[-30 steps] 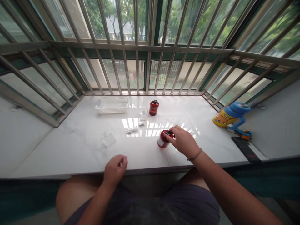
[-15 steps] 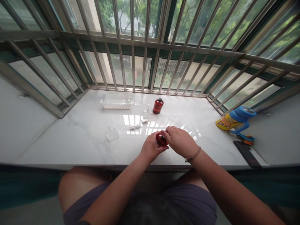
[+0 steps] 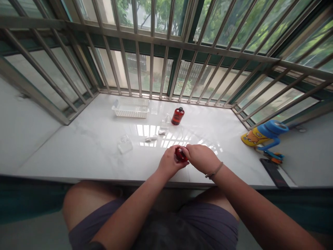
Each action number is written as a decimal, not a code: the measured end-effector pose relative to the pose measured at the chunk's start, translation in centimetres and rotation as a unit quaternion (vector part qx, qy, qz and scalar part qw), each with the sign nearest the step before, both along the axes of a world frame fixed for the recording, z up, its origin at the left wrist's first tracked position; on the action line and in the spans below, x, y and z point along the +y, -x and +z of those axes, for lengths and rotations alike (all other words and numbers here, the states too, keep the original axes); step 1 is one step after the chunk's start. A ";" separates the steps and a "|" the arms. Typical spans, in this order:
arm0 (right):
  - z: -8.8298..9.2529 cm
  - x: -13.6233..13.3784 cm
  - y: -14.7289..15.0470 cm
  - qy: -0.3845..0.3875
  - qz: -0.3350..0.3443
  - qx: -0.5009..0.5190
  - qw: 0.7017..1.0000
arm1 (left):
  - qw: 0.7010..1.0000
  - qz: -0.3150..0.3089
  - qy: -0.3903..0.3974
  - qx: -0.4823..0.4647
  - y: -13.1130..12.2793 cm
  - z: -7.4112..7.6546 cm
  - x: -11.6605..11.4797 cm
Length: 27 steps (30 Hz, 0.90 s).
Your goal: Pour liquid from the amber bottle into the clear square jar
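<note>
Right hand [image 3: 203, 158] fingers pinching top of red bottle [image 3: 180, 155], cap hidden; left hand [image 3: 168, 163] curled around its side. Bottle between hands, both touching, neither nearer; long axis roughly upright, near counter [image 3: 91, 161] front edge. Second bottle [image 3: 177, 117] beyond, upright.

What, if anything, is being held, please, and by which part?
The nearer red bottle: the left hand holds its side, the right hand its top.
</note>
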State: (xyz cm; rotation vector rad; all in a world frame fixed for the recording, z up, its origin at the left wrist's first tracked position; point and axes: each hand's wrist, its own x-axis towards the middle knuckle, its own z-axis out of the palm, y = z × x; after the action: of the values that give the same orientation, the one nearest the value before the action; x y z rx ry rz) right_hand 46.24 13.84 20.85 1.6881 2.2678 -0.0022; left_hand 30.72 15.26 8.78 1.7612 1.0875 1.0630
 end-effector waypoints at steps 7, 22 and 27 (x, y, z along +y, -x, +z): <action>-0.2 0.3 0.9 -0.034 -0.054 0.016 0.998 | 0.998 0.037 -0.033 0.023 -0.7 0.0 0.0; 2.1 1.3 -0.8 0.017 0.155 0.053 0.986 | 0.998 0.034 -0.019 0.050 -0.6 -0.3 -0.2; 2.3 1.2 0.2 0.031 0.140 0.093 0.985 | 0.997 0.032 -0.016 0.068 -0.6 0.1 -0.2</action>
State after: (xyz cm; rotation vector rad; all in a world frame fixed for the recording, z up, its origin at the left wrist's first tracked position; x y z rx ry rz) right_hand 46.07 15.01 23.14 1.3746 2.5972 -0.1735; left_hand 31.29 15.02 8.87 1.8562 1.2232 1.0161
